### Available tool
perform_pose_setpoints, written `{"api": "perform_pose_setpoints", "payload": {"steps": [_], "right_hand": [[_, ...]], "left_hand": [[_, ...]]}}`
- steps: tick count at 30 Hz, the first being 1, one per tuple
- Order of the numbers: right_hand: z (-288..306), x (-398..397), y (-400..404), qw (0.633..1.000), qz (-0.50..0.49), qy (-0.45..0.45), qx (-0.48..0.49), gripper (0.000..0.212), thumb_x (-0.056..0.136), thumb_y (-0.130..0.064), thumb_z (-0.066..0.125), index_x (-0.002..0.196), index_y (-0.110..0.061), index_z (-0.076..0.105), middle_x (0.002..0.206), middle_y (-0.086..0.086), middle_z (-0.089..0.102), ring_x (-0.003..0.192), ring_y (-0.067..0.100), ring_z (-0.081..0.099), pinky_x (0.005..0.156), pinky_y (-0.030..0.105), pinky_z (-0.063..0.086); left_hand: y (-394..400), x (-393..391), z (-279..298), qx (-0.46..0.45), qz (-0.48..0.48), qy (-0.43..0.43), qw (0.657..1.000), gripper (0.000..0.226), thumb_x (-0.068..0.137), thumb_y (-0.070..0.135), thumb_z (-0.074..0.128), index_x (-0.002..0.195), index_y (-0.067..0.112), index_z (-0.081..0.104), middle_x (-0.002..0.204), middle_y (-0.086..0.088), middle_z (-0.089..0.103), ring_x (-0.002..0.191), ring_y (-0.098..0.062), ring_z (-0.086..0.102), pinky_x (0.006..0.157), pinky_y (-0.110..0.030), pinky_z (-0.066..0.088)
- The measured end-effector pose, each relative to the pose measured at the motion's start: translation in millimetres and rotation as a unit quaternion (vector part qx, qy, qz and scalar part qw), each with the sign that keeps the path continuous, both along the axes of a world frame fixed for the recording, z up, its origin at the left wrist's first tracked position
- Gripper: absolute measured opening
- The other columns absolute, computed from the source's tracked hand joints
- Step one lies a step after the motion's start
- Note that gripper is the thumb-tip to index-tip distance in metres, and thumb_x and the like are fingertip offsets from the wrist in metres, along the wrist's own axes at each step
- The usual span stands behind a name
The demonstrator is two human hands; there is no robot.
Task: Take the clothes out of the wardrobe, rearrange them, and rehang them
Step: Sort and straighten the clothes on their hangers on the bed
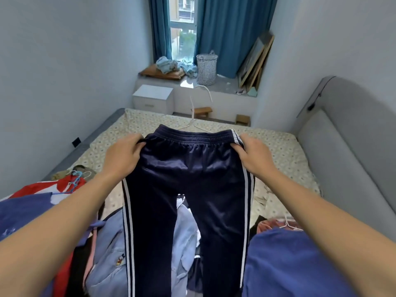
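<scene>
Dark navy track trousers (188, 189) with white side stripes hang in front of me over the bed. My left hand (123, 156) grips the left end of their waistband. My right hand (256, 156) grips the right end, by the stripes. A white wire hanger (194, 112) rises from behind the waistband, its hook pointing up; how it sits inside the trousers is hidden. Both legs hang straight down out of the bottom of the view.
A bed with a patterned sheet (278, 151) lies ahead, its grey headboard (342, 146) on the right. Heaps of clothes cover the near end: red and blue garments with a blue hanger (75, 181) at left, a light blue shirt (107, 254) in the middle, blue cloth (289, 264) at right. A laundry basket (206, 68) stands by the window.
</scene>
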State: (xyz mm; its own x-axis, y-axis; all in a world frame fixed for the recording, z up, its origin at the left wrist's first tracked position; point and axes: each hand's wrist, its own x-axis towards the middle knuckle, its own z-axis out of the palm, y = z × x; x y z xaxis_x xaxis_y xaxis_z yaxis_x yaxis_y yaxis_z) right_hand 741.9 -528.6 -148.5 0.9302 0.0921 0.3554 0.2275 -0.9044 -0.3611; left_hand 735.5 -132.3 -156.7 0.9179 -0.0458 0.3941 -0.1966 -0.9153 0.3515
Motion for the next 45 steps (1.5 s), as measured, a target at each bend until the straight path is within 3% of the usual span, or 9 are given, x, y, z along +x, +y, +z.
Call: {"api": "perform_pose_setpoints", "payload": {"steps": [5, 10, 19, 26, 30, 35, 37, 41, 45], "right_hand": [[65.3, -49.8, -31.9, 0.998, 0.024, -0.055, -0.002, 0.028, 0.105, -0.048, 0.052, 0.094, -0.022, 0.048, 0.086, 0.001, 0.062, 0.083, 0.035, 0.061, 0.063, 0.043, 0.041], [127.1, -85.7, -42.0, 0.995, 0.018, -0.096, -0.003, 0.033, 0.104, -0.050, 0.051, 0.097, -0.018, 0.053, 0.093, 0.007, 0.068, 0.085, 0.036, 0.061, 0.067, 0.045, 0.046], [216.9, -165.3, -38.6, 0.985, -0.012, -0.170, -0.006, 0.036, 0.105, -0.048, 0.052, 0.091, -0.015, 0.050, 0.077, -0.004, 0.054, 0.071, 0.027, 0.052, 0.060, 0.038, 0.033], [221.5, -242.9, -50.4, 0.983, -0.061, -0.174, -0.019, 0.036, 0.105, -0.048, 0.052, 0.091, -0.015, 0.051, 0.081, 0.000, 0.060, 0.074, 0.031, 0.057, 0.060, 0.041, 0.040], [214.0, -298.2, -61.5, 0.982, -0.083, -0.169, -0.002, 0.032, 0.104, -0.048, 0.054, 0.086, -0.023, 0.045, 0.079, -0.006, 0.055, 0.074, 0.027, 0.056, 0.062, 0.043, 0.044], [203.9, -372.3, -82.6, 0.970, -0.114, -0.212, 0.028, 0.032, 0.100, -0.044, 0.063, 0.084, -0.019, 0.051, 0.078, -0.004, 0.060, 0.071, 0.023, 0.052, 0.060, 0.036, 0.032], [198.3, -403.3, -93.2, 0.964, -0.135, -0.227, 0.032, 0.031, 0.098, -0.045, 0.065, 0.086, -0.018, 0.057, 0.077, -0.007, 0.060, 0.070, 0.022, 0.053, 0.060, 0.035, 0.034], [184.9, -457.7, -112.9, 0.955, -0.175, -0.237, 0.040, 0.029, 0.094, -0.043, 0.070, 0.086, -0.016, 0.062, 0.074, -0.006, 0.061, 0.069, 0.024, 0.056, 0.060, 0.039, 0.044], [172.5, -506.0, -128.6, 0.943, -0.218, -0.249, 0.038, 0.026, 0.092, -0.039, 0.074, 0.085, -0.016, 0.064, 0.074, -0.004, 0.064, 0.068, 0.023, 0.057, 0.061, 0.042, 0.049]], "left_hand": [[-32.5, -65.7, 56.5, -0.005, 0.018, -0.053, 0.998, 0.018, 0.106, 0.033, 0.050, 0.094, 0.021, 0.054, 0.093, -0.002, 0.061, 0.091, -0.031, 0.059, 0.067, -0.043, 0.042], [-44.2, -111.2, 115.8, -0.013, 0.035, -0.092, 0.995, 0.019, 0.107, 0.032, 0.050, 0.102, 0.017, 0.060, 0.102, -0.007, 0.064, 0.096, -0.033, 0.058, 0.069, -0.040, 0.039], [-37.4, -172.9, 208.5, -0.017, -0.001, -0.178, 0.984, 0.022, 0.107, 0.037, 0.049, 0.100, 0.019, 0.058, 0.097, -0.005, 0.062, 0.088, -0.034, 0.058, 0.071, -0.049, 0.049], [-45.4, -222.1, 215.1, -0.011, -0.060, -0.204, 0.977, 0.021, 0.107, 0.039, 0.052, 0.105, 0.022, 0.063, 0.103, -0.005, 0.068, 0.092, -0.038, 0.062, 0.069, -0.044, 0.047], [-62.0, -249.6, 209.0, -0.009, -0.093, -0.222, 0.971, 0.023, 0.106, 0.039, 0.055, 0.106, 0.019, 0.065, 0.107, -0.009, 0.071, 0.093, -0.042, 0.064, 0.068, -0.044, 0.045], [-87.9, -288.7, 199.6, -0.022, -0.136, -0.245, 0.960, 0.030, 0.105, 0.038, 0.055, 0.093, 0.013, 0.064, 0.086, -0.011, 0.069, 0.078, -0.041, 0.063, 0.060, -0.042, 0.043], [-99.3, -304.4, 195.7, -0.025, -0.155, -0.250, 0.955, 0.029, 0.105, 0.036, 0.056, 0.089, 0.013, 0.063, 0.078, -0.010, 0.066, 0.073, -0.040, 0.061, 0.058, -0.039, 0.039], [-123.7, -329.8, 183.4, -0.029, -0.198, -0.245, 0.949, 0.033, 0.104, 0.041, 0.055, 0.084, 0.016, 0.059, 0.072, -0.006, 0.061, 0.067, -0.036, 0.058, 0.056, -0.042, 0.044], [-153.7, -355.4, 171.1, -0.045, -0.233, -0.253, 0.938, 0.028, 0.102, 0.035, 0.062, 0.085, 0.013, 0.065, 0.070, -0.008, 0.064, 0.063, -0.037, 0.060, 0.052, -0.035, 0.036]]}}
